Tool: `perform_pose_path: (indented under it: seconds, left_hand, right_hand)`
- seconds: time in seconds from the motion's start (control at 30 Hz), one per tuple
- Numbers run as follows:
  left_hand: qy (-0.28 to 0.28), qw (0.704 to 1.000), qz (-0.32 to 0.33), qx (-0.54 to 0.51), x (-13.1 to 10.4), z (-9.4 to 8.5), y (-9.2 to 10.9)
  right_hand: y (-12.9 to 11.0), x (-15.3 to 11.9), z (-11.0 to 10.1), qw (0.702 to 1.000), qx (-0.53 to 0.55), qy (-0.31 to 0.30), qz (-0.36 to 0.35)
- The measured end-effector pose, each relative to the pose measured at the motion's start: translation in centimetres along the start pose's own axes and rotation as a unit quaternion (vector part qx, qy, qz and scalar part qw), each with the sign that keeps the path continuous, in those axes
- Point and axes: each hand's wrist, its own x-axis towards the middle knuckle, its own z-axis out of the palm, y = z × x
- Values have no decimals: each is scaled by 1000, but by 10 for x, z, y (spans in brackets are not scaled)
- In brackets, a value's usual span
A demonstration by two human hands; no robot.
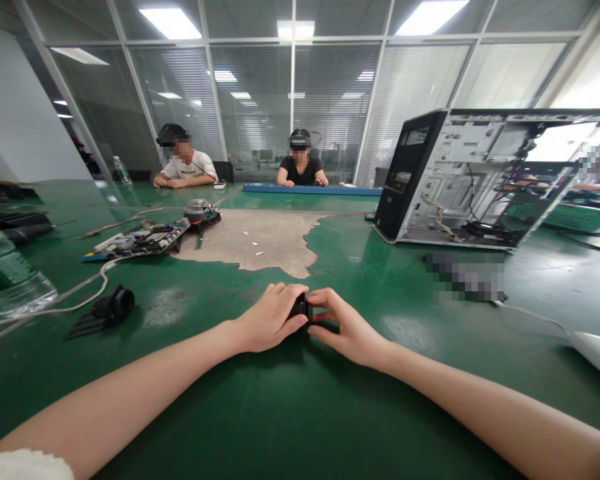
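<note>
Between my two hands is a small black part (pixel 303 312), close to the green tabletop (pixel 300 400); its exact kind is hard to make out. My left hand (pixel 267 317) is wrapped over its left side, thumb along the front. From the right, my right hand (pixel 347 327) pinches its edge between thumb and fingers. Much of the part is covered by my fingers. To the left lies a black plastic piece with a round end and flat slats (pixel 107 310), apart from both hands.
An opened computer case (pixel 460 180) stands at right, near a pixelated dark object (pixel 467 277). Circuit boards (pixel 140 239) lie at left by a bare patch (pixel 260 240). A water bottle (pixel 10 273) and a white cable (pixel 95 293) are left. Two people sit across the table.
</note>
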Motion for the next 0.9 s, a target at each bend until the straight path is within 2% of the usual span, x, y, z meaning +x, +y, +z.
perform_pose_path:
  seconds: [0.1, 0.37, 0.6, 0.9]
  left_hand:
    - [-2, 1000, -1, -1, 1, 1, -1]
    - [14, 1000, -13, -10, 3, 6, -6]
    - [12, 1000, -17, -18, 3, 7, -7]
    - [-1, 1000, 6, -28, 3, 3, -8]
  right_hand:
    - [0, 0, 0, 1000, 5, 6, -5]
    - [-1, 3, 0, 999, -6, 16, 35]
    - [2, 1, 1, 1000, -10, 12, -17]
    - [1, 3, 1, 999, 14, 17, 29]
